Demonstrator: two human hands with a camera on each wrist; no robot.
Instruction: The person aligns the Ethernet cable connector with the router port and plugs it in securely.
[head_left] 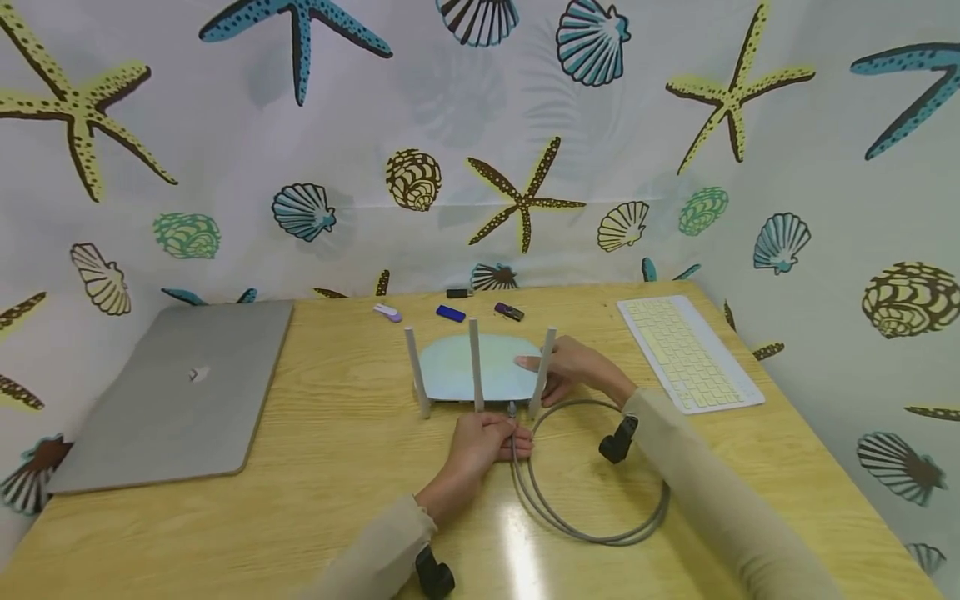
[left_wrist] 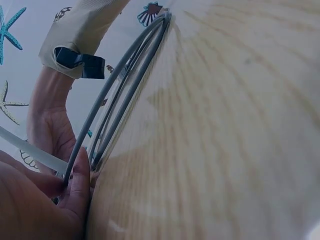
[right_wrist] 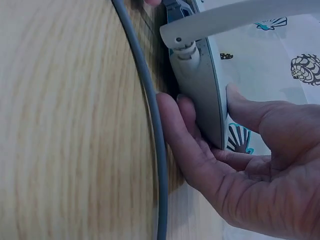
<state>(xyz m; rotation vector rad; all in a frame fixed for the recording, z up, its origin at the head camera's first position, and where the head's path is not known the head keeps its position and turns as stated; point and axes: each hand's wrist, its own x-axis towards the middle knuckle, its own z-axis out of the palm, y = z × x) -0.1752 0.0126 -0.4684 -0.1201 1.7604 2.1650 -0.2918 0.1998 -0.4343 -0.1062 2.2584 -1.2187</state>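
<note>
A white router [head_left: 442, 371] with three upright antennas sits mid-table. My left hand [head_left: 480, 442] is at its near edge, pinching a grey network cable [head_left: 592, 537] between thumb and fingers just behind the plug [head_left: 512, 409]. The plug is right at the router's back side. In the left wrist view the cable [left_wrist: 95, 112] rises in a loop from the pinching fingers. My right hand [head_left: 581, 367] grips the router's right end, thumb on top and fingers underneath, as the right wrist view of the router [right_wrist: 210, 95] shows.
A closed grey laptop [head_left: 195, 400] lies at the left, a white keyboard [head_left: 686, 354] at the right. Behind the router are a blue USB stick [head_left: 451, 313], a purple-and-white one [head_left: 387, 312], a dark one [head_left: 509, 312] and a black one [head_left: 458, 293]. A patterned curtain [head_left: 360, 133] hangs behind.
</note>
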